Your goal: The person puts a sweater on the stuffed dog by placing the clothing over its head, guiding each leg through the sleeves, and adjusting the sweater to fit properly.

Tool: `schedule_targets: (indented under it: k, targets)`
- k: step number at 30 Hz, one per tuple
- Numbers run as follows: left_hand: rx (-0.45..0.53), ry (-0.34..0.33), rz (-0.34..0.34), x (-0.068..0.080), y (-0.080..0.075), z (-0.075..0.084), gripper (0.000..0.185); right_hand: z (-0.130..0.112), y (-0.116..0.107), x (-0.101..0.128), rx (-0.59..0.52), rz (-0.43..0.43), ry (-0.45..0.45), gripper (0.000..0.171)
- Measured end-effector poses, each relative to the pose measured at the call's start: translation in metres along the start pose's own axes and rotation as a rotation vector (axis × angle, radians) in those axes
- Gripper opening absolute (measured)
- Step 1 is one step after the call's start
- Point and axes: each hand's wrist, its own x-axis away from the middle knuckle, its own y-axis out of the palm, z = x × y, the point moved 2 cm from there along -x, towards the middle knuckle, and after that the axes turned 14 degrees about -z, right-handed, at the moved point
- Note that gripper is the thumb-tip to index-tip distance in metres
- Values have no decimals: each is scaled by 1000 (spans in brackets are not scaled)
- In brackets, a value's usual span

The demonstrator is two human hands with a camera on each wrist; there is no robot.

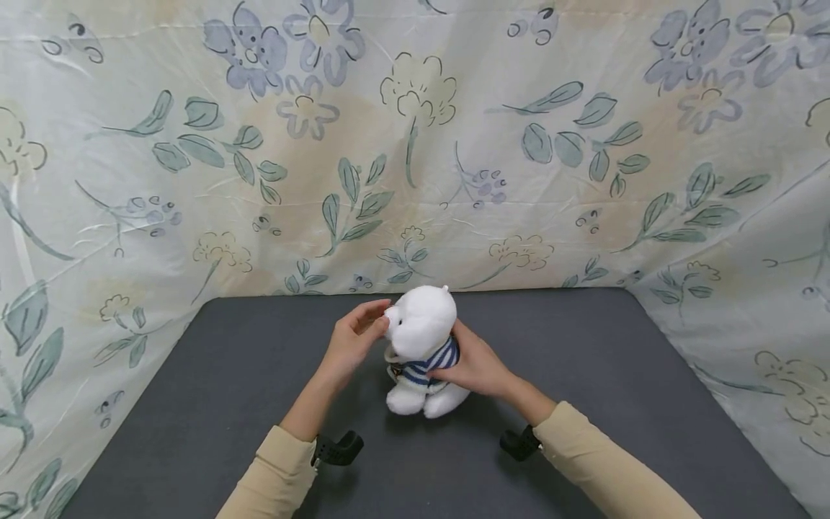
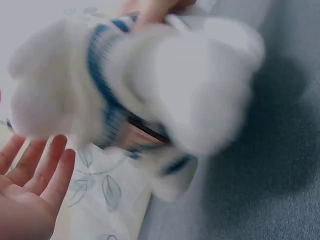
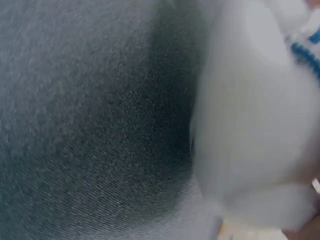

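A white plush bear (image 1: 424,321) in a blue-and-white striped sweater (image 1: 415,373) is held upright over the dark table, its face turned to the left. My right hand (image 1: 480,364) grips its body from the right side, thumb across the sweater. At the bear's snout is my left hand (image 1: 350,342), with relaxed fingers; in the left wrist view its fingers (image 2: 50,165) are spread close to the head, and I cannot tell whether they touch. A small bag-like item (image 2: 142,134) hangs at the bear's front, blurred. In the right wrist view the bear's white fur (image 3: 250,110) hides most of the right hand.
The dark grey table (image 1: 227,404) stretches out around the bear. Behind it and along the sides hangs a floral cloth (image 1: 415,209). Black wrist straps (image 1: 338,448) are on both forearms, below beige sleeves (image 1: 279,468).
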Motion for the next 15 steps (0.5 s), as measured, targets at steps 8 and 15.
schedule_targets:
  k: [8,15]
  targets:
    - [-33,-22,67,-3,2,-4,27,-6,-4,-1,387,126,-85,73]
    - [-48,-7,95,-9,0,-17,23,-2,-4,-7,488,108,-22,72]
